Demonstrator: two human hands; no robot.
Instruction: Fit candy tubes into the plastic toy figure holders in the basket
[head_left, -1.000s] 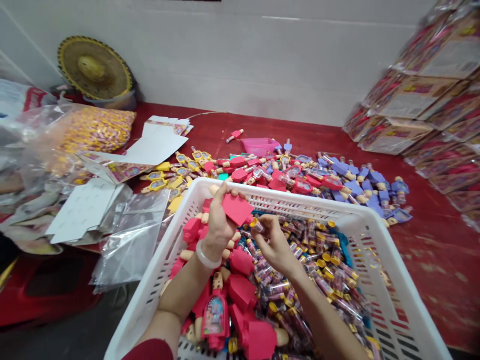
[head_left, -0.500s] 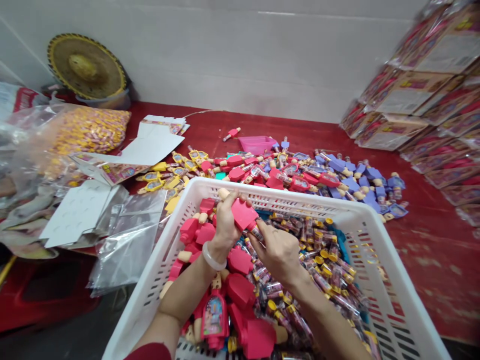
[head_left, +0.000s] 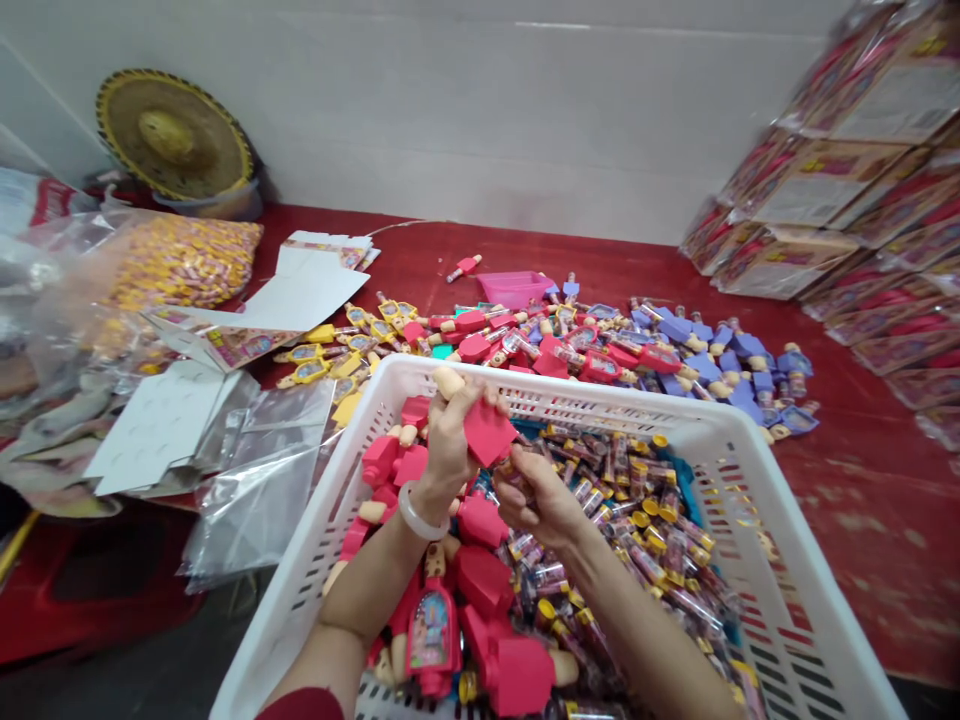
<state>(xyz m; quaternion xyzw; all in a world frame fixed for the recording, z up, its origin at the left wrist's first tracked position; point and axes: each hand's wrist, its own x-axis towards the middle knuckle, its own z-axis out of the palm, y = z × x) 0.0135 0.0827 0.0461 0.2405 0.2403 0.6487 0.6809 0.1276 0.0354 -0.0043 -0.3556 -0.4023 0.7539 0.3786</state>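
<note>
My left hand (head_left: 448,445) is wrapped round a red plastic toy case (head_left: 489,432) with a beige knob on its upper end, held above the basket. At the case's lower end, my right hand (head_left: 536,492) has its fingers curled round a small clear tube, mostly hidden by the fingers. Both hands are over a white slotted plastic basket (head_left: 757,470). Inside it, more red toy cases (head_left: 484,580) lie on the left, one showing a picture front. Small tubes with yellow caps (head_left: 652,510) fill the right side.
Behind the basket, yellow, red and purple toys (head_left: 701,365) lie heaped on the red table (head_left: 847,520), near a pink tray (head_left: 515,288). Wrapped boxes (head_left: 810,190) are stacked at right. White card pieces (head_left: 150,420), clear bags (head_left: 259,480) and a bag of yellow pieces (head_left: 184,260) lie left.
My right hand's fingers have curled in and shifted slightly down at the case's lower end, covering the tube more. The case has tilted a little in my left hand.
</note>
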